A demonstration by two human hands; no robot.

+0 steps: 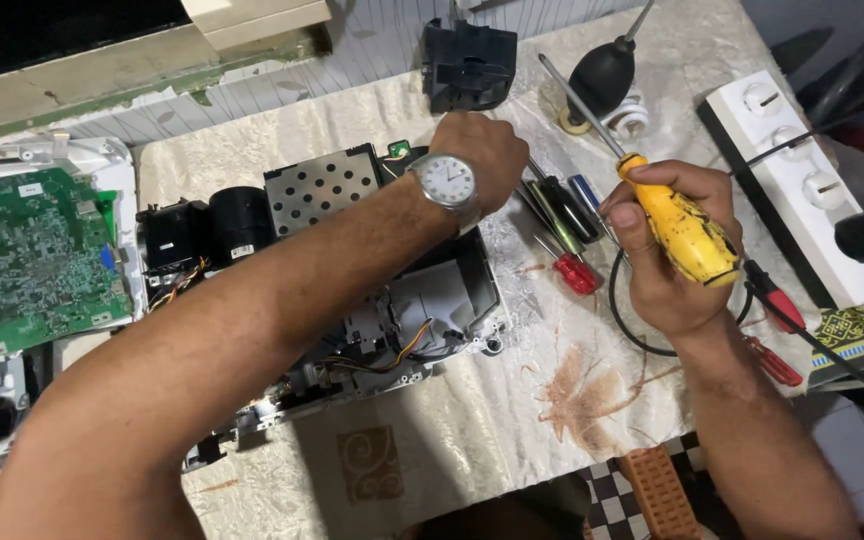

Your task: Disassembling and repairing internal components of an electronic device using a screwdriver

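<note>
Head view of a counter (472, 440) covered with a pale patterned cloth, on which an opened electronic device (352, 300) lies with its housing removed. The left hand (477, 155) reaches across the device toward 1 o'clock, wrist bearing a silver watch (447, 182); its fingers curl downward at the far edge of the chassis, near a row of spare screwdrivers (562, 225), and whether they pinch anything cannot be told. The right hand (667, 250), at 3 o'clock of the device, is closed firmly around the yellow handle of a screwdriver (677, 230) whose long steel shaft points up toward 11 o'clock, clear of the work.

The screwdriver appears light and rigid, its moulded handle giving a sure hold at mid-length. The device is judged moderately heavy but fragile: exposed wiring, thin plastic ribs and a perforated metal shield (322, 185) suggest holding it by the outer frame, not by the internals.

A green circuit board (27, 255) in a white shell rests at 9 o'clock. A black plastic part (467, 65) sits at 12 o'clock, a black rubber blower (602, 75) at 1 o'clock, and a white power strip (802, 180) at 3 o'clock, beyond the right hand
</note>
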